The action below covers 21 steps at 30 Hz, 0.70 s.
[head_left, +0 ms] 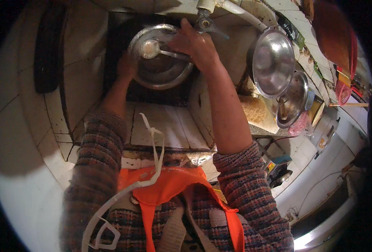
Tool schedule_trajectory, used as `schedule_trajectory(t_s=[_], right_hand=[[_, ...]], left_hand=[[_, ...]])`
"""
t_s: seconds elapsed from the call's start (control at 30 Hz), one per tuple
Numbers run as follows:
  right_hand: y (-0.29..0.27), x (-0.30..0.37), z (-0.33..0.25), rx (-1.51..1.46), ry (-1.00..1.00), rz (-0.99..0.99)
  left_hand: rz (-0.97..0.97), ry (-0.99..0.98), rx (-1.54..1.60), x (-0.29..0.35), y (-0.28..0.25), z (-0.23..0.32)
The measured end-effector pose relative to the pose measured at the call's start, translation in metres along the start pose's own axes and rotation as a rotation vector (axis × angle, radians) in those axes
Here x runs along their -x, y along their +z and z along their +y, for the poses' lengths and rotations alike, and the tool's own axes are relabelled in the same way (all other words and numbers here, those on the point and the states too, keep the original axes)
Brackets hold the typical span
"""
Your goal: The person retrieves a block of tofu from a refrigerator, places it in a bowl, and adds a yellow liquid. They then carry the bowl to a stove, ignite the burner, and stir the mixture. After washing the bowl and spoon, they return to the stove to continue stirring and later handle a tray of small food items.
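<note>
A round metal basin (pixel 163 82) sits in the dark sink in front of me. My left hand (pixel 128 66) grips its left rim; the fingers are in shadow and partly hidden. Inside the basin is a ladle (pixel 150 49), its round bowl to the left and its handle running toward my right hand (pixel 194 47). That hand lies over the basin's right rim, thumb stretched up and apart, fingers reaching over the inside. The ladle's handle passes below those fingers. Just beyond my right thumb is the tap (pixel 205 24) with its lever.
Two shiny metal bowls, an upper one (pixel 274 63) and a lower one (pixel 293 98), lean on the right. Near them are a tan grainy heap (pixel 257 110) and a pink plastic bag (pixel 298 124). A tiled ledge (pixel 165 126) lies between the sink and my orange apron (pixel 165 182).
</note>
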State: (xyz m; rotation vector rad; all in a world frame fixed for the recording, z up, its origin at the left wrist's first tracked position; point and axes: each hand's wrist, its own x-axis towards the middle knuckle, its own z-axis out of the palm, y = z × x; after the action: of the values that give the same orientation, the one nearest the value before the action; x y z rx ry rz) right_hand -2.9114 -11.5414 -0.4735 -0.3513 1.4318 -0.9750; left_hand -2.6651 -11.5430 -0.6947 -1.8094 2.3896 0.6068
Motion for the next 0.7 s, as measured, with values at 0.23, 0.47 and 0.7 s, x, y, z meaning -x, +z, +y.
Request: schedule_trajectory(t_s=[0.23,0.47,0.7], right_hand=[[0.003,-0.002,0.0,0.089,-0.127,0.066],[0.0,-0.004,0.004,0.164,-0.131,0.082],[-0.001,-0.003,0.006,0.021,-0.046,0.032]], left_hand=[[0.086,0.032,0.389,-0.048,-0.033,-0.011],[-0.152,-0.262,0.306,0.009,0.017,-0.006],[0.053,0.021,0.3,-0.035,-0.028,0.017]])
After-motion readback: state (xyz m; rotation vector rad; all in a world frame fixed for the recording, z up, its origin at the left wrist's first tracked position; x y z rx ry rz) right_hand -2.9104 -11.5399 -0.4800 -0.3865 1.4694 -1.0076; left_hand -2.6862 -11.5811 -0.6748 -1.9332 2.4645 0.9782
